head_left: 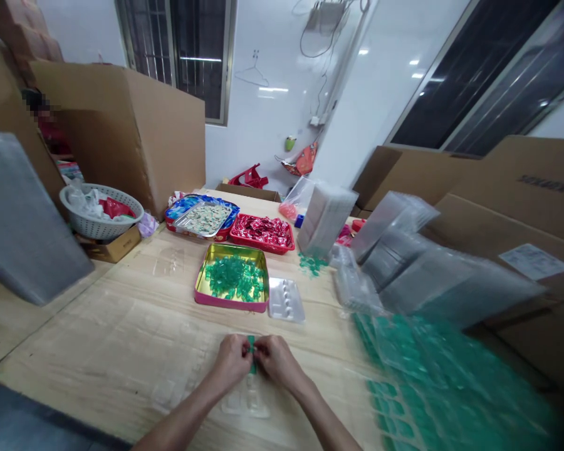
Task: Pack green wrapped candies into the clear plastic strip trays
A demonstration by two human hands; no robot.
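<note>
At the near middle of the table, my left hand and my right hand meet with fingertips pinched together. Between them shows a small green translucent piece, gripped from both sides; the fingers cover part of it. Under the hands lies a clear moulded plastic tray, with more clear trays to the left. Just beyond stands a gold-lined tin with a heap of green pieces inside. A white moulded tray lies flat against the tin's right side.
Behind the tin are a red tray of red packets and a metal tray of small pieces. Stacked clear trays and green-filled trays crowd the right. A basket and cardboard boxes stand left.
</note>
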